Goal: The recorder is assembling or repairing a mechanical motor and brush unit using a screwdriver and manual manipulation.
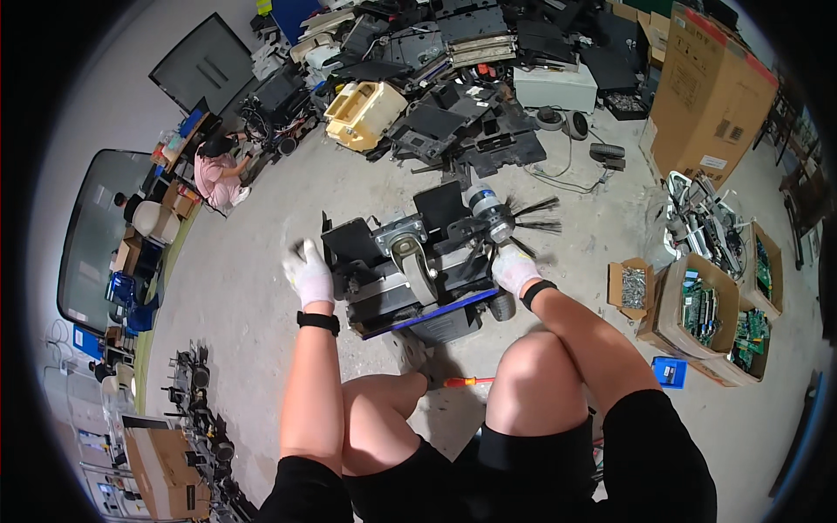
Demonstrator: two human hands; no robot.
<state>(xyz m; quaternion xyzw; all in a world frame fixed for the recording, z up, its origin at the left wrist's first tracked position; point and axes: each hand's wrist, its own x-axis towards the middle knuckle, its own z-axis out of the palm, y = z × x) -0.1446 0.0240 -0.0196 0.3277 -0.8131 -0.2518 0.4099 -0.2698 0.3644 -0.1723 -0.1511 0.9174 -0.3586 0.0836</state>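
In front of my knees, a wheeled machine base lies with its underside up. It has black panels, a blue-edged bar and a caster wheel on a metal bracket. A silver cylindrical motor and a black bristle brush stick out at its right. My left hand, in a white glove, is beside the left end with fingers apart, holding nothing. My gloved right hand grips the base's right side just below the motor; its fingertips are partly hidden. A screwdriver with a red and yellow handle lies between my feet.
A heap of black parts and a cream plastic bin are ahead. Boxes of circuit boards, a box of screws and a blue tray stand right. Dark wheeled parts line the left; another person crouches far left.
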